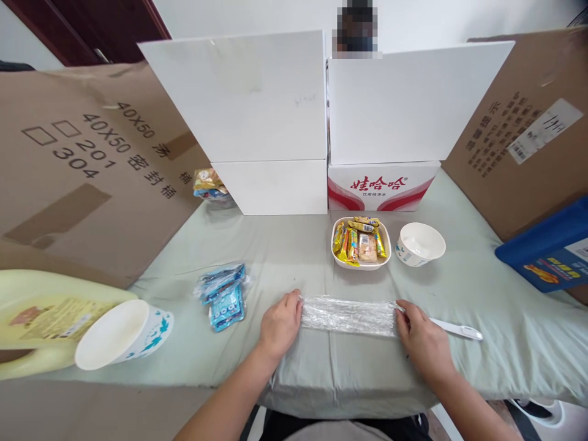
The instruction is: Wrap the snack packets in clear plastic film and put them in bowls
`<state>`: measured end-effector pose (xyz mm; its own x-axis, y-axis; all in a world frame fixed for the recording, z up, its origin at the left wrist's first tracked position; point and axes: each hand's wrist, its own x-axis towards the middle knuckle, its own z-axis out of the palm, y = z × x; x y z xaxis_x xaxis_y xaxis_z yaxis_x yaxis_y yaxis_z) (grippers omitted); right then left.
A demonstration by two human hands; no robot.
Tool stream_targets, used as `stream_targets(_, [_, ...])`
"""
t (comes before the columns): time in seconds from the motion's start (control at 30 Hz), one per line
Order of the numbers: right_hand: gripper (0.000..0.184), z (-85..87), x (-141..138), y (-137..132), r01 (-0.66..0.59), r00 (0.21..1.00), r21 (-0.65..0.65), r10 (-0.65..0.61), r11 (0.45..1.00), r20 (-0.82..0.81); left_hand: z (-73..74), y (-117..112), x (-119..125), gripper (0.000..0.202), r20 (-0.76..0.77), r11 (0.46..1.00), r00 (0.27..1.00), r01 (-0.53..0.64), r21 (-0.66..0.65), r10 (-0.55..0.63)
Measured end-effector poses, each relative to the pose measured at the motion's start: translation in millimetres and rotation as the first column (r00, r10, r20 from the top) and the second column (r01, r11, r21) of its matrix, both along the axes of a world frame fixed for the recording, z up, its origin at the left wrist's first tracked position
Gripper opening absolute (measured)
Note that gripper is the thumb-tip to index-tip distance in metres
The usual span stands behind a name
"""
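A flat strip of crinkled clear plastic [349, 316] is stretched crosswise near the front of the table. My left hand [281, 327] pinches its left end, and my right hand [423, 342] pinches its right end. Partly behind my right hand lies a white plastic handle [459, 329]; its other end is hidden. Beyond the strip stands a white tray [361, 266] filled with several yellow-wrapped snacks [353, 244]. A paper bowl [421, 242] is just right of that tray. Blue packets [226, 300] in clear wrap rest to the left of my left hand.
At left, a paper cup [120, 337] lies tipped beside a pale yellow jug [55, 318]. Large cardboard boxes [92, 159] flank the table, with white boxes [271, 184] across the back. A blue container [546, 251] leans in at right. A person [357, 27] is behind the boxes.
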<state>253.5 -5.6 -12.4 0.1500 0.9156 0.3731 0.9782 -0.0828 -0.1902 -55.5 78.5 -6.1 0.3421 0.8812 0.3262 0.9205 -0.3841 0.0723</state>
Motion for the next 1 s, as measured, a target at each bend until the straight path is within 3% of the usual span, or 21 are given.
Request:
stream_targets(0.1, [0.031, 3.0, -3.1, 5.6, -0.004, 1.0, -0.06, 0.005, 0.998, 0.013, 11.2, -8.8, 12.0, 0.025, 0.027, 0.995, 0.999, -0.023, 0.102, 0.02])
stream_targets(0.17, [0.031, 1.7, -6.4, 9.2, -0.017, 1.0, -0.118, 0.018, 0.993, 0.013, 15.6, -18.0, 25.2, 0.03, 0.042, 0.989, 0.997, 0.053, 0.135, -0.06])
stream_targets(0.27, [0.03, -2.6, -6.4, 14.3, -0.017, 1.0, -0.168, 0.02, 0.986, 0.014, 13.6, -30.9, 44.4, 0.045, -0.002, 0.947, 0.947, 0.321, -0.023, -0.322])
stream_targets(0.33, [0.029, -3.7, 0.3, 17.9, 0.01, 1.0, -0.163, -0.007, 0.987, 0.018, 7.8, -35.9, 51.5, 0.068, -0.024, 0.906, 0.918, 0.386, -0.174, -0.396])
stream_targets(0.43, [0.029, 1.8, 12.8, 23.0, 0.087, 0.996, -0.043, -0.086, 0.995, 0.032, -1.1, -38.4, 53.0, 0.087, -0.037, 0.9, 0.931, 0.339, -0.274, -0.362])
stream_targets(0.5, [0.03, 9.0, 12.0, 24.3, 0.051, 0.998, 0.082, -0.054, 0.995, 0.039, -4.4, -38.5, 52.0, 0.088, -0.046, 0.899, 0.933, 0.328, -0.291, -0.356])
stream_targets(0.53, [0.031, 12.4, 6.9, 24.1, -0.03, 0.998, 0.122, 0.024, 0.992, 0.05, -5.2, -38.5, 51.9, 0.088, -0.05, 0.899, 0.933, 0.328, -0.29, -0.356])
stream_targets(0.6, [0.037, 16.4, -10.9, 22.1, -0.303, 0.951, 0.093, 0.294, 0.948, 0.099, -5.7, -38.6, 52.0, 0.087, -0.053, 0.901, 0.931, 0.334, -0.278, -0.362])
stream_targets(0.67, [0.058, 14.9, -30.7, 19.2, -0.549, 0.826, -0.042, 0.549, 0.835, 0.123, -6.2, -37.9, 50.5, 0.086, -0.054, 0.903, 0.929, 0.342, -0.26, -0.367])
stream_targets(0.7, [0.069, 12.3, -37.7, 17.8, -0.609, 0.776, -0.113, 0.62, 0.785, 0.117, -6.6, -36.8, 48.0, 0.085, -0.056, 0.905, 0.928, 0.344, -0.249, -0.368])
stream_targets(0.77, [0.082, 5.2, -41.0, 14.5, -0.602, 0.774, -0.201, 0.627, 0.773, 0.09, -8.1, -32.9, 38.0, 0.083, -0.065, 0.918, 0.935, 0.327, -0.223, -0.348])
stream_targets(0.9, [0.083, -4.5, -13.9, 0.3, -0.434, 0.883, -0.222, 0.461, 0.873, 0.086, -11.4, -20.8, 5.6, 0.072, -0.093, 0.958, 0.964, 0.231, -0.171, -0.249])
stream_targets(1.0, [0.087, -5.2, 4.8, -23.1, -0.418, 0.885, -0.186, 0.445, 0.889, 0.139, -9.1, -19.3, -5.4, 0.063, -0.085, 0.984, 0.986, 0.132, -0.122, -0.143])
